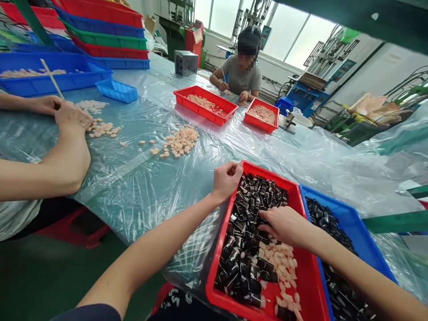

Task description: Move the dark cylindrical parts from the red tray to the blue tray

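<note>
Over a red plastic tray [270,174] of glossy black pieces [254,200] mixed with pale pink ones [281,263], the left hand [226,181] hangs at the rim, its fingers [232,170] curled tight, on what I cannot tell. The right hand [284,226] rests open on the heap. It looks like picking through the mix, and the next pick calls for closing on one piece.

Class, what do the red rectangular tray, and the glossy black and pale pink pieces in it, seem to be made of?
The red rectangular tray looks like moulded plastic, smooth and evenly coloured. The glossy black pieces look like plastic, given their bright highlights. The pale pink pieces look matte, perhaps rubber or silicone, though the look leaves that open.
</note>
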The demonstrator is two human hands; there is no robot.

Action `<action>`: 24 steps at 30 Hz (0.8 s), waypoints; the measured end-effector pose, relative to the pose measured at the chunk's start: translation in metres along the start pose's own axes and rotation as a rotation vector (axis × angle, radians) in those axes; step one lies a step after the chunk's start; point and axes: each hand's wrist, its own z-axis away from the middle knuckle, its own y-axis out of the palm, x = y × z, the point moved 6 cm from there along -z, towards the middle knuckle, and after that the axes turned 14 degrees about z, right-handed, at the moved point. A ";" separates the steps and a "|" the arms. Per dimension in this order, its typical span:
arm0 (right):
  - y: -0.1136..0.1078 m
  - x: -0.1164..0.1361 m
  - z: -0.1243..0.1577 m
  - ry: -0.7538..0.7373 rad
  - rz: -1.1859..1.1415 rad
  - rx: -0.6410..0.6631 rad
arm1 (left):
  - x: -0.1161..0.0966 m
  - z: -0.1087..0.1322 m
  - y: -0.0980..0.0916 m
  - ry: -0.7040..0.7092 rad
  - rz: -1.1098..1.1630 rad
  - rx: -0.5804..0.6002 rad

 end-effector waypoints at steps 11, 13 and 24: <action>-0.017 -0.044 0.023 0.389 -1.279 -0.736 | -0.049 0.019 0.034 -0.103 0.066 0.695; -0.011 -0.033 0.023 0.424 -1.420 -0.767 | -0.053 0.030 0.042 -0.106 0.023 0.827; 0.015 -0.011 0.037 0.355 -1.209 -0.679 | -0.047 0.048 0.052 -0.039 -0.139 0.883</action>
